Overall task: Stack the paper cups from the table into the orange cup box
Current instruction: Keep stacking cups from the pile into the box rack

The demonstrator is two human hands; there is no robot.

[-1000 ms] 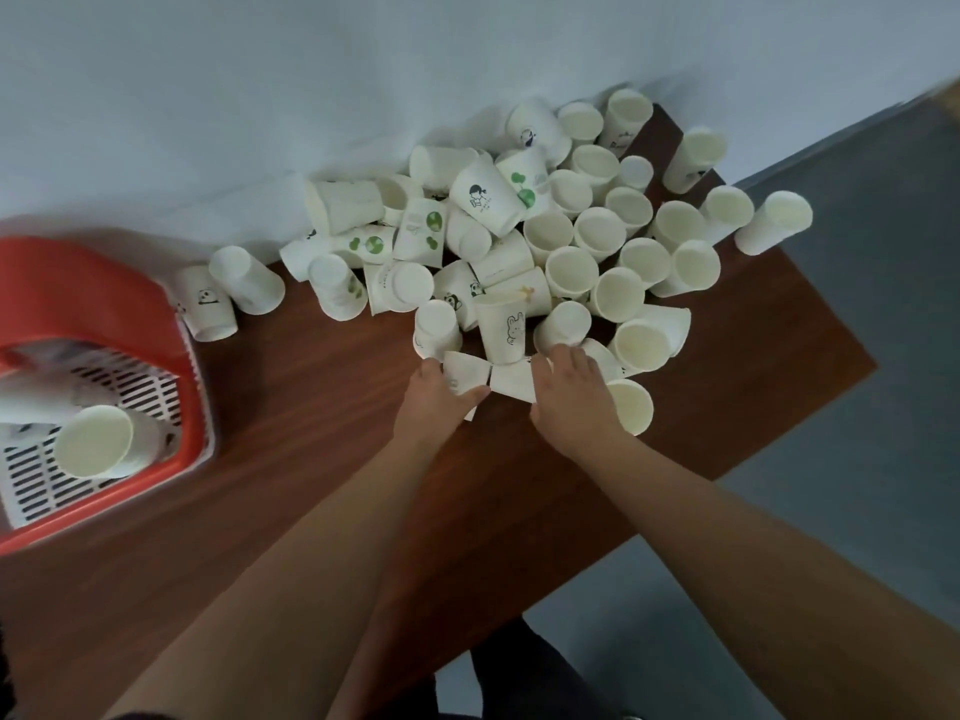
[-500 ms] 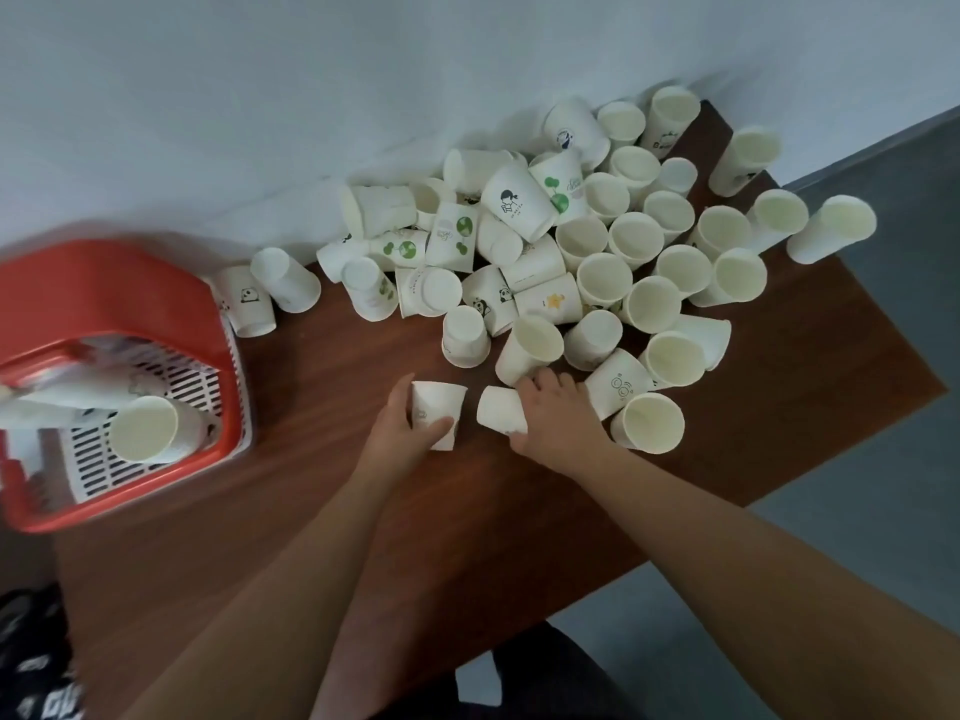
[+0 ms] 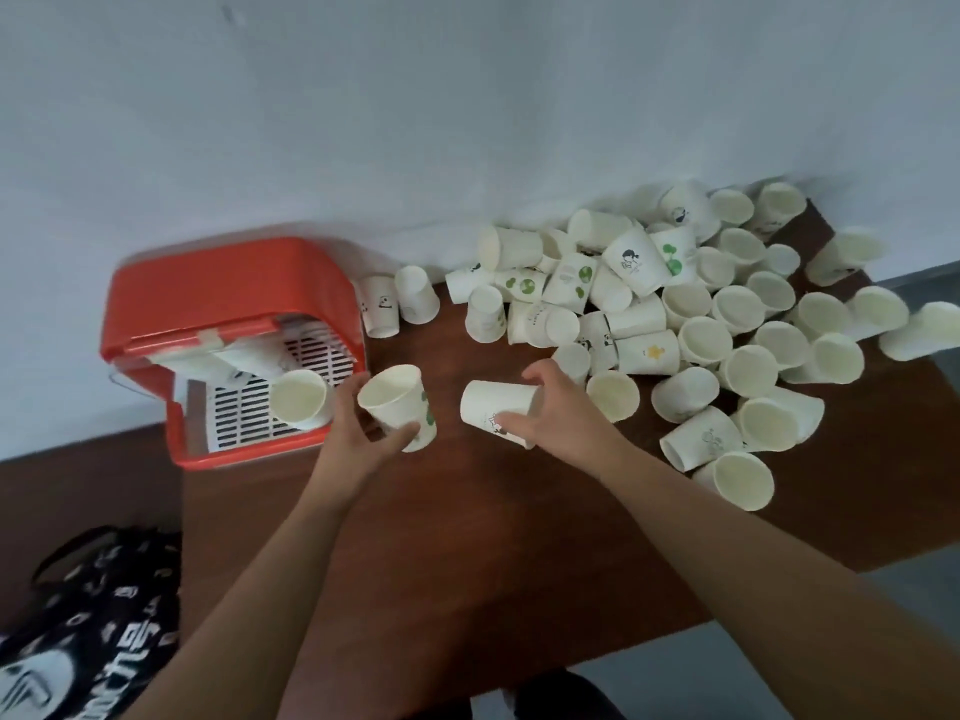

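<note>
Head view: the left hand gripped a green-print cup just right of the box. The right hand gripped a sideways cup. The box held a lying stack. A pile lay far right on the table.

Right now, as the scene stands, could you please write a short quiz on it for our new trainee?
1. True or false: the left hand holds a paper cup with green print.
2. Where does the orange cup box stand relative to the loose cup pile? A) to its left B) to its right C) on top of it
3. Fill the gap: the right hand grips ___ white cup.

Key: 1 true; 2 A; 3 one.
</note>
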